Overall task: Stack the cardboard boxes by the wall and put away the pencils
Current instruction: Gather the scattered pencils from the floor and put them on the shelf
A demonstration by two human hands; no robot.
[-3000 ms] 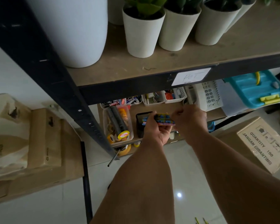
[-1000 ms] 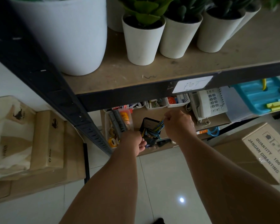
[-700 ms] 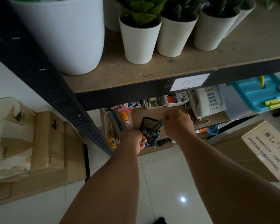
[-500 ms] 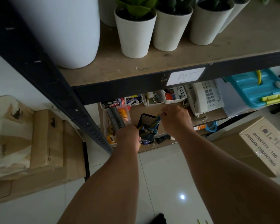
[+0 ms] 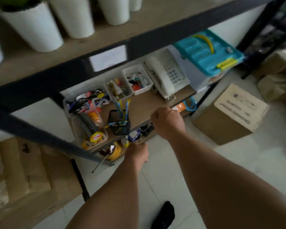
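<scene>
Several blue and yellow pencils (image 5: 122,108) stand in a black mesh pencil holder (image 5: 119,125) on the lower wooden shelf (image 5: 144,106). My right hand (image 5: 168,122) hovers to the right of the holder with its fingers curled and nothing in them. Below and in front of the holder, my left hand (image 5: 136,154) is also curled with nothing visible in it. Flat cardboard boxes (image 5: 31,179) lie stacked against the white wall at the left. Another cardboard box (image 5: 233,114) with printed text sits on the floor at the right.
White plant pots (image 5: 73,15) line the upper shelf. The lower shelf also holds a clear tub of tape rolls (image 5: 89,126), small white baskets (image 5: 137,80), a white telephone (image 5: 167,75) and a turquoise case (image 5: 208,52). A black upright (image 5: 79,176) stands beside the boxes.
Both hands have left the pencil holder and pulled back toward me. The pencils now stand in the holder on their own. The camera has tilted down and to the right.
</scene>
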